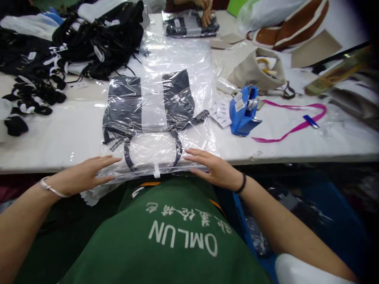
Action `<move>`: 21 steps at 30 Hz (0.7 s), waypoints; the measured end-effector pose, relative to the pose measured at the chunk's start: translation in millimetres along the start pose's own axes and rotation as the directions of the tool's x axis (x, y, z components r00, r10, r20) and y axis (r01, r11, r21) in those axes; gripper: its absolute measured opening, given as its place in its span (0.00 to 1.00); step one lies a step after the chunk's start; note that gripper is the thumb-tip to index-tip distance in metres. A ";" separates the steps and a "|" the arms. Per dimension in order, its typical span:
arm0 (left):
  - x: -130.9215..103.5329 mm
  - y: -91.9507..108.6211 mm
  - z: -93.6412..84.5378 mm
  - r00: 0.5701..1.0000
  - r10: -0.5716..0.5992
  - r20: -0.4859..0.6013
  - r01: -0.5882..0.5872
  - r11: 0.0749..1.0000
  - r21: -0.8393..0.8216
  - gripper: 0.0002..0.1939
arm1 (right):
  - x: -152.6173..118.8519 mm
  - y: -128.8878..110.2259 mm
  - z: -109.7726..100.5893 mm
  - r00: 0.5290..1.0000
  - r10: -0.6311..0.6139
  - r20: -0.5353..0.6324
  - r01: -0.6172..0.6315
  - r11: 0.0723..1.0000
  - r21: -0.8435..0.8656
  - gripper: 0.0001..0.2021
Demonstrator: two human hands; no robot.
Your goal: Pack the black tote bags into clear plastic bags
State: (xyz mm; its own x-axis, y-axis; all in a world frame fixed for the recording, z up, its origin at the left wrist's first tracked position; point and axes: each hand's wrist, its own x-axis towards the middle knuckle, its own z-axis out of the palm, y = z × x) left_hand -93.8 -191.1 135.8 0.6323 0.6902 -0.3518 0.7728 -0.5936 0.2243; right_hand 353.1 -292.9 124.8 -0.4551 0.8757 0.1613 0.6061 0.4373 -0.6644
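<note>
A black bag (124, 104) with a pale band across its middle lies flat inside a clear plastic bag (189, 55) at the table's front edge. Its black strap loop points toward me, and a white tag (156, 170) shows near the plastic's front edge. My left hand (90, 171) rests at the plastic's left front corner, fingers stretched out. At the right front corner is my right hand (211, 167), its fingers also extended and apart over the plastic. Neither hand grips anything that I can see.
Black bags (97, 43) are heaped at the back left. A blue tape dispenser (244, 110), a pink ribbon (296, 128) and a beige bag (257, 71) lie to the right. Across the table, another person's hand (207, 15) touches a wrapped black bag (189, 25). A blue crate (310, 213) stands below.
</note>
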 end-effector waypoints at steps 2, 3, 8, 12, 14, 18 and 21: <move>39.8 24.8 -9.2 0.984 0.156 -0.086 -0.163 0.983 -0.087 0.29 | 18.4 -21.9 23.4 0.989 -0.122 0.080 0.104 0.974 0.199 0.20; 65.5 32.7 -10.4 0.966 0.189 -0.174 -0.205 0.975 -0.080 0.29 | 24.4 -27.6 37.1 0.979 -0.172 0.113 0.138 0.955 0.263 0.19; 199.1 29.5 9.7 0.957 0.088 -0.276 -0.090 0.996 0.005 0.31 | 38.6 -12.0 102.4 0.960 -0.207 0.190 0.207 0.978 0.019 0.19; 256.7 14.2 9.2 0.959 0.050 -0.279 -0.048 0.999 0.013 0.34 | 61.7 5.2 121.4 0.992 -0.081 0.100 0.103 0.967 -0.234 0.19; 261.2 13.6 1.1 0.954 -0.011 -0.299 0.000 0.999 -0.037 0.32 | 70.5 8.8 117.8 0.999 -0.047 0.002 0.046 0.967 -0.249 0.18; 213.6 31.5 5.7 0.892 0.090 -0.444 -0.188 0.965 -0.181 0.28 | 49.4 21.0 97.2 0.965 0.004 -0.262 -0.038 0.991 -0.126 0.16; 152.9 52.0 34.1 0.817 0.311 -0.486 -0.427 0.892 -0.148 0.22 | 15.2 36.6 84.6 0.932 0.072 -0.354 -0.115 0.988 -0.101 0.14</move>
State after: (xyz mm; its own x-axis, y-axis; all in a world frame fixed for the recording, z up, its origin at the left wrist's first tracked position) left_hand 41.2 -130.5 62.7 0.7830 0.5804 0.2237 0.4274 -0.7633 0.4844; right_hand 313.2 -280.9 41.2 -0.1495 0.9205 0.3610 0.7174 0.3522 -0.6011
